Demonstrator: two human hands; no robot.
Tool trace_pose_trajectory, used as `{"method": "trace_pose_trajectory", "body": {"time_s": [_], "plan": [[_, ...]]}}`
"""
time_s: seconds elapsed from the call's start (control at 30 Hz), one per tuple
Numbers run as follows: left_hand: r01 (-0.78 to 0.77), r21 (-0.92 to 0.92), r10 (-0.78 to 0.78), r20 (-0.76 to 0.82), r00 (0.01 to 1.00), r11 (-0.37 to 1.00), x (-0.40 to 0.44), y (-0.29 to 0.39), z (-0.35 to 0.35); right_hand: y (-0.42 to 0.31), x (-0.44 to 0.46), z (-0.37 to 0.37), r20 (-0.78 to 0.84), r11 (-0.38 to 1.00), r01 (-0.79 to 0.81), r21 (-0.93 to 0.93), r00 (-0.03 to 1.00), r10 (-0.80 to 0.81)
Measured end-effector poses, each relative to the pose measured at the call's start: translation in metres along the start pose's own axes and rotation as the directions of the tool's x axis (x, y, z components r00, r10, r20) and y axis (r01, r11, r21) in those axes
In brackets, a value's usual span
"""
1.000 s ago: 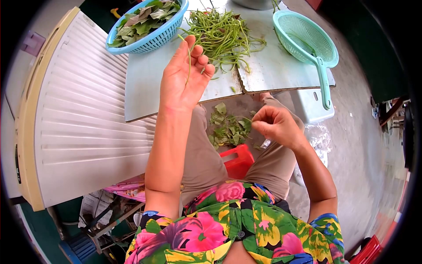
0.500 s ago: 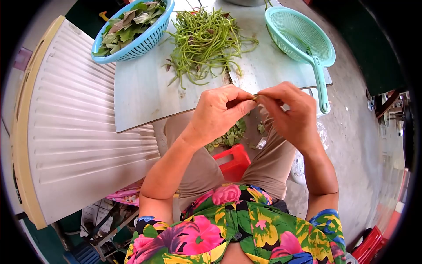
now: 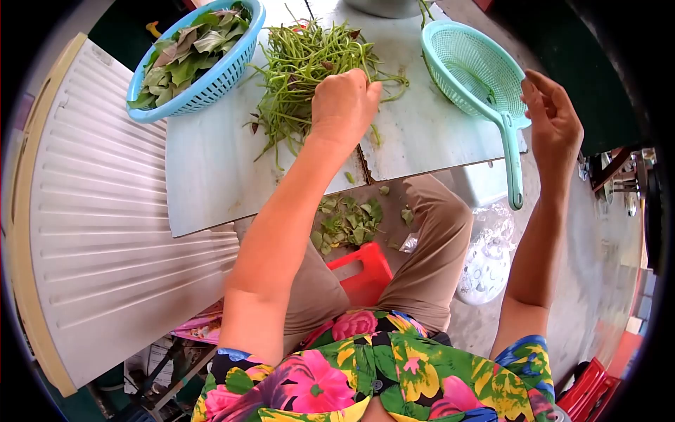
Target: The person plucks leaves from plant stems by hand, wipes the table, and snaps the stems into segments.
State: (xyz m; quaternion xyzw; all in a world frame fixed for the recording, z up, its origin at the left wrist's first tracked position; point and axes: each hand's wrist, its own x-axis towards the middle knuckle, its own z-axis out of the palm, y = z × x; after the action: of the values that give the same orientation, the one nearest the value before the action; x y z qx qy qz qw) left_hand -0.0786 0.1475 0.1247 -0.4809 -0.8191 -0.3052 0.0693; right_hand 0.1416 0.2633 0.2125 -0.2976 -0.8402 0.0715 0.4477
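Over the right side of a heap of thin green stems (image 3: pixel 295 77), my left hand (image 3: pixel 343 105) has its fingers curled down; what they hold, if anything, is hidden. My right hand (image 3: pixel 552 116) is raised at the right edge of a light green strainer (image 3: pixel 467 63), fingers loosely bent and apart, with nothing visible in them. A green piece lies inside the strainer, whose handle hangs over the table's front edge. Left of the heap stands a blue basket (image 3: pixel 218 70) full of green and purplish leaves (image 3: pixel 190 56).
A pale table (image 3: pixel 211 176) carries these things, with a metal bowl (image 3: pixel 387 5) at its far edge. A ribbed white panel (image 3: pixel 126 211) stands at the left. Below are leaves (image 3: pixel 351 221) on the floor, a red stool (image 3: pixel 369 274) and a plastic bag (image 3: pixel 489 246).
My hands have moved apart from where their fingertips met. The left went up to the stem heap, and the right went right and up to the strainer's rim. The view has shifted slightly.
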Motion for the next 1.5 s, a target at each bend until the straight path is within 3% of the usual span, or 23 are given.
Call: {"method": "trace_pose_trajectory", "body": {"time_s": [0.07, 0.1, 0.13, 0.17, 0.23, 0.3, 0.33, 0.5, 0.57, 0.6, 0.63, 0.7, 0.87, 0.97, 1.07, 1.1, 1.17, 1.23, 1.33, 1.37, 1.43, 1.5], "plan": [[-0.027, -0.22, 0.005, -0.098, 0.995, 0.975, 0.002, -0.003, 0.004, -0.024, -0.015, -0.006, 0.009, 0.988, -0.031, 0.15, 1.0, 0.03], [-0.035, -0.218, 0.013, -0.1, 0.995, 0.975, 0.001, -0.003, -0.002, -0.036, -0.024, -0.008, 0.006, 0.974, -0.025, 0.226, 1.0, 0.024], [0.123, -0.48, -0.122, 0.033, 0.992, 0.869, -0.004, -0.002, -0.014, -0.043, -0.033, -0.007, 0.07, 0.929, -0.042, 0.367, 0.997, 0.017], [0.289, -0.678, -0.213, 0.196, 0.957, 0.676, -0.01, 0.002, -0.027, -0.054, -0.041, -0.005, 0.142, 0.904, -0.086, 0.418, 0.989, 0.029], [0.344, -0.67, -0.241, 0.245, 0.939, 0.658, -0.025, 0.013, -0.051, -0.065, -0.055, 0.004, 0.269, 0.865, -0.154, 0.477, 0.963, 0.023], [0.383, -0.796, -0.274, 0.28, 0.92, 0.469, -0.04, 0.019, -0.066, -0.077, -0.063, 0.012, 0.427, 0.837, -0.276, 0.473, 0.902, 0.056], [0.359, -0.822, -0.26, 0.266, 0.928, 0.441, -0.047, 0.021, -0.071, -0.079, -0.069, 0.022, 0.478, 0.781, -0.349, 0.517, 0.875, 0.075], [0.311, -0.828, -0.241, 0.219, 0.945, 0.466, -0.078, 0.022, -0.08, -0.096, -0.08, 0.048, 0.585, 0.596, -0.509, 0.621, 0.807, 0.079], [0.224, -0.738, -0.199, 0.123, 0.972, 0.637, -0.091, 0.025, -0.08, -0.106, -0.073, 0.043, 0.666, 0.439, -0.648, 0.622, 0.733, 0.138], [0.073, -0.636, -0.097, -0.004, 0.995, 0.768, -0.097, 0.022, -0.077, -0.109, -0.07, 0.039, 0.726, 0.38, -0.714, 0.588, 0.673, 0.142], [0.068, -0.639, -0.088, 0.001, 0.996, 0.766, -0.103, 0.021, -0.075, -0.11, -0.068, 0.037, 0.721, 0.379, -0.714, 0.589, 0.676, 0.152], [-0.133, -0.509, 0.087, -0.114, 0.99, 0.85, -0.118, 0.023, -0.074, -0.111, -0.065, 0.036, 0.774, 0.327, -0.759, 0.563, 0.623, 0.115], [-0.181, -0.388, 0.17, -0.063, 0.983, 0.904, -0.149, 0.017, -0.075, -0.107, -0.069, 0.029, 0.735, 0.179, -0.739, 0.649, 0.67, 0.104], [-0.236, -0.326, 0.241, -0.025, 0.97, 0.915, -0.16, 0.011, -0.076, -0.109, -0.072, 0.025, 0.734, 0.195, -0.736, 0.649, 0.673, 0.096], [0.156, -0.685, -0.017, 0.205, 0.979, 0.712, -0.159, 0.011, -0.092, -0.113, -0.08, 0.022, 0.745, 0.282, -0.723, 0.631, 0.666, 0.038], [0.162, -0.68, -0.031, 0.201, 0.979, 0.715, -0.153, 0.013, -0.097, -0.116, -0.083, 0.022, 0.751, 0.279, -0.726, 0.629, 0.66, 0.024], [0.321, -0.867, -0.257, 0.234, 0.937, 0.38, -0.136, 0.024, -0.108, -0.121, -0.091, 0.024, 0.751, 0.305, -0.718, 0.626, 0.66, 0.011], [0.303, -0.849, -0.247, 0.211, 0.946, 0.433, -0.125, 0.034, -0.116, -0.128, -0.097, 0.022, 0.761, 0.274, -0.729, 0.628, 0.649, -0.019], [0.231, -0.842, -0.167, 0.17, 0.971, 0.488, -0.12, 0.04, -0.113, -0.125, -0.106, 0.025, 0.672, 0.442, -0.57, 0.692, 0.734, -0.105], [0.18, -0.853, -0.108, 0.146, 0.983, 0.489, -0.12, 0.041, -0.111, -0.123, -0.107, 0.027, 0.675, 0.443, -0.575, 0.688, 0.731, -0.1], [0.191, -0.842, -0.129, 0.146, 0.981, 0.504, -0.121, 0.045, -0.109, -0.117, -0.107, 0.029, 0.575, 0.581, -0.381, 0.72, 0.796, -0.191], [0.083, -0.732, -0.128, -0.006, 0.992, 0.676, -0.123, 0.045, -0.107, -0.118, -0.098, 0.018, 0.538, 0.651, -0.338, 0.68, 0.833, -0.13]]}}
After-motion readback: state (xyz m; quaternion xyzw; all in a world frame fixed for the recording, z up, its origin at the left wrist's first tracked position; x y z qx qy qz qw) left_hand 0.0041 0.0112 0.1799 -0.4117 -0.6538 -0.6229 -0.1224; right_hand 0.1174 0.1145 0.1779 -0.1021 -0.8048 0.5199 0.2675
